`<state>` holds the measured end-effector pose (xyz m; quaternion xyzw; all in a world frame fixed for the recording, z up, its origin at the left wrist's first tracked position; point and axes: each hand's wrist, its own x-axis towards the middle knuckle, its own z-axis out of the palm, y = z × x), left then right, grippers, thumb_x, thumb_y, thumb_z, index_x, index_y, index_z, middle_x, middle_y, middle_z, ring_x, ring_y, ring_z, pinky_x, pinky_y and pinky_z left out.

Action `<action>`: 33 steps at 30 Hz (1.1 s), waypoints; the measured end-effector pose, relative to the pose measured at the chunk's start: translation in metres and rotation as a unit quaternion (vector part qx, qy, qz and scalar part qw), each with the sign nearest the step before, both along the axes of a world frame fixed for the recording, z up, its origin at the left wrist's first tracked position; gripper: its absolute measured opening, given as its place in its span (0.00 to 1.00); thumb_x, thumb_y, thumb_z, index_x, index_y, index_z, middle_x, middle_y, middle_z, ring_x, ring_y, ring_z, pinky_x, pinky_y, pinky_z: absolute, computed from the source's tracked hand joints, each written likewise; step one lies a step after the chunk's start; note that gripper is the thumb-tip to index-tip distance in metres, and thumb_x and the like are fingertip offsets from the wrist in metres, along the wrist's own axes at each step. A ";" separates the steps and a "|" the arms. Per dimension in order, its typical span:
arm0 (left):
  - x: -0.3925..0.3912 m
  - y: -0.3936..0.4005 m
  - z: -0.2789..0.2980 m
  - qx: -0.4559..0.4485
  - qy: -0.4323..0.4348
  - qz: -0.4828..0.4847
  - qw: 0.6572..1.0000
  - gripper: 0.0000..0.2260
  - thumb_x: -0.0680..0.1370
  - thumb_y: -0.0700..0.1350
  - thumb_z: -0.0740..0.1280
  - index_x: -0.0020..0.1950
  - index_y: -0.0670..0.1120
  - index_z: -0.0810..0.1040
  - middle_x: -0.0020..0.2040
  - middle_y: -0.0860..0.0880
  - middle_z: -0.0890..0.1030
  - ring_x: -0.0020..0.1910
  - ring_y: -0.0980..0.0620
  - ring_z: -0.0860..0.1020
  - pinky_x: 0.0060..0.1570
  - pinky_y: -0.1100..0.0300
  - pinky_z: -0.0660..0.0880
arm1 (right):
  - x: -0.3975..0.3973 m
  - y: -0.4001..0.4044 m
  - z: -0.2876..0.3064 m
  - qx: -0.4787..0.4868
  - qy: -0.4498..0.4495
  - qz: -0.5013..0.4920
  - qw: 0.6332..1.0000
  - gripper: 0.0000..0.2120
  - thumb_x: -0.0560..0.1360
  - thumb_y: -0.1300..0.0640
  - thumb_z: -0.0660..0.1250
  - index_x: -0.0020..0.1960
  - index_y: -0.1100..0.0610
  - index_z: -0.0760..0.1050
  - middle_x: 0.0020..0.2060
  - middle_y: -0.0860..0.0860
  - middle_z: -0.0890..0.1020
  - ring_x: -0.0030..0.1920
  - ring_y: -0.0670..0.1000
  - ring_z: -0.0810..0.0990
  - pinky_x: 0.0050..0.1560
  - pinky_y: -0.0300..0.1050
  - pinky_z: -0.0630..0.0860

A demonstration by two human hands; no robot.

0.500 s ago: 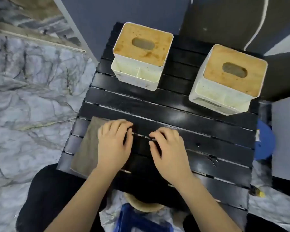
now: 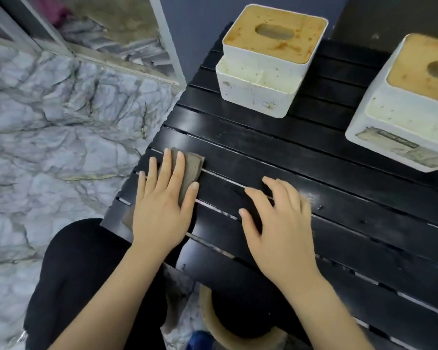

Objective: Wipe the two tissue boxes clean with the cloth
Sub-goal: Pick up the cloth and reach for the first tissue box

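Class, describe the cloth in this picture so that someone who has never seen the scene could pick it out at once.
Start at the black slatted table, which carries two white tissue boxes with stained wooden lids along its far side. Come to the near left corner, where the left hand lies flat. The cloth is the grey-brown folded piece under those fingers, the only soft, flat thing on the table.

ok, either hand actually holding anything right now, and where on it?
Nothing is gripped. The left hand lies flat with straight fingers on the middle of the cloth, pressing it to the table. The right hand rests on bare slats.
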<state>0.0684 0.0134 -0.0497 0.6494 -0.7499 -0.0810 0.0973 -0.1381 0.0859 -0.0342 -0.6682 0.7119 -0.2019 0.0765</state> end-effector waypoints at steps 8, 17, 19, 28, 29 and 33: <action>0.001 -0.009 -0.003 -0.029 0.081 -0.018 0.996 0.20 0.85 0.43 0.59 0.78 0.41 0.67 0.79 0.41 0.66 0.78 0.33 0.62 0.79 0.39 0.54 | 0.016 0.012 0.000 0.041 -0.017 -0.033 0.998 0.19 0.79 0.50 0.70 0.68 0.54 0.77 0.74 0.58 0.74 0.76 0.63 0.69 0.74 0.65 0.64; 0.004 0.004 0.020 -0.053 0.309 0.019 0.949 0.15 0.85 0.46 0.61 0.70 0.46 0.77 0.54 0.46 0.85 0.54 0.44 0.81 0.48 0.59 0.70 | 0.019 0.021 0.026 0.097 -0.061 -0.054 0.992 0.23 0.83 0.43 0.61 0.76 0.48 0.69 0.80 0.49 0.64 0.81 0.52 0.57 0.79 0.55 0.53; -0.002 -0.005 0.028 -0.034 0.388 0.022 0.921 0.14 0.85 0.46 0.61 0.68 0.46 0.79 0.53 0.51 0.84 0.51 0.53 0.79 0.46 0.67 0.68 | 0.012 0.013 0.040 0.086 -0.094 -0.059 0.990 0.22 0.83 0.44 0.63 0.75 0.49 0.70 0.77 0.47 0.68 0.79 0.51 0.62 0.77 0.53 0.56; -0.060 -0.117 0.079 0.015 0.575 0.106 0.811 0.12 0.85 0.50 0.59 0.56 0.48 0.80 0.52 0.50 0.82 0.54 0.50 0.78 0.56 0.56 0.73 | -0.028 -0.078 0.095 0.002 -0.350 -0.123 0.929 0.30 0.78 0.51 0.74 0.76 0.52 0.67 0.73 0.46 0.73 0.68 0.43 0.69 0.65 0.39 0.64; -0.066 -0.133 0.082 0.020 0.577 0.114 0.808 0.11 0.85 0.50 0.59 0.55 0.48 0.79 0.52 0.49 0.81 0.53 0.49 0.78 0.56 0.55 0.72 | -0.032 -0.089 0.099 0.001 -0.367 -0.126 0.921 0.33 0.77 0.51 0.75 0.78 0.52 0.65 0.75 0.47 0.71 0.69 0.44 0.69 0.64 0.39 0.64; -0.086 -0.186 0.082 0.034 0.562 0.153 0.812 0.14 0.85 0.50 0.58 0.48 0.42 0.77 0.44 0.48 0.78 0.48 0.46 0.75 0.50 0.55 0.69 | -0.048 -0.131 0.101 0.034 -0.414 -0.148 0.897 0.53 0.72 0.52 0.80 0.84 0.56 0.48 0.81 0.50 0.63 0.80 0.53 0.62 0.75 0.48 0.63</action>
